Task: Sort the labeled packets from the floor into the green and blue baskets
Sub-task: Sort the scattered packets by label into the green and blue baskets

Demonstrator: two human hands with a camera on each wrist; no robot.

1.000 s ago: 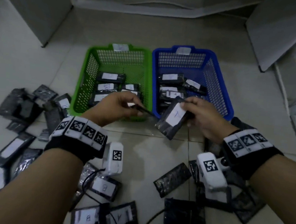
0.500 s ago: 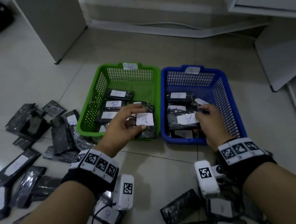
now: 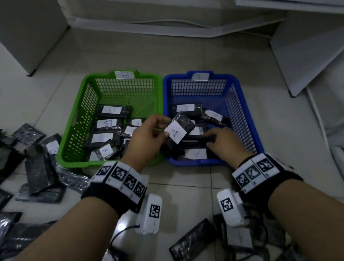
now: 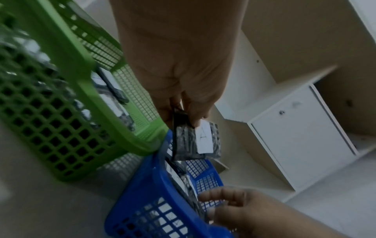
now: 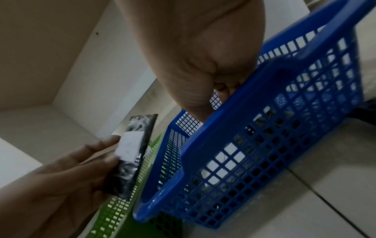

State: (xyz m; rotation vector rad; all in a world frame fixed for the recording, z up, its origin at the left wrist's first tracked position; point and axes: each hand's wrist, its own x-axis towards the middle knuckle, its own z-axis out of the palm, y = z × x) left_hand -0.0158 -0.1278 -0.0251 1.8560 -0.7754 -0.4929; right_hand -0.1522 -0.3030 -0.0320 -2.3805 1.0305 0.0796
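Note:
My left hand (image 3: 164, 127) pinches a black packet (image 3: 176, 133) with a white label marked A. It holds the packet tilted above the left edge of the blue basket (image 3: 224, 76). The left wrist view shows the same packet (image 4: 195, 140) hanging from my fingertips over the blue basket (image 4: 154, 185). My right hand (image 3: 212, 137) lies inside the blue basket, fingers loosely bent on the A packets there; their tips are hidden. The green basket (image 3: 100, 75) to the left holds several packets marked B.
Loose black packets lie scattered on the tiled floor at the left (image 3: 37, 168) and near my right forearm (image 3: 194, 242). A white cabinet (image 3: 20, 21) stands at the back left and white shelving (image 3: 321, 50) at the back right.
My left hand has carried its A packet rightward from over the green basket to the blue basket's edge. The right hand has laid its own A packet in the blue basket and stays there.

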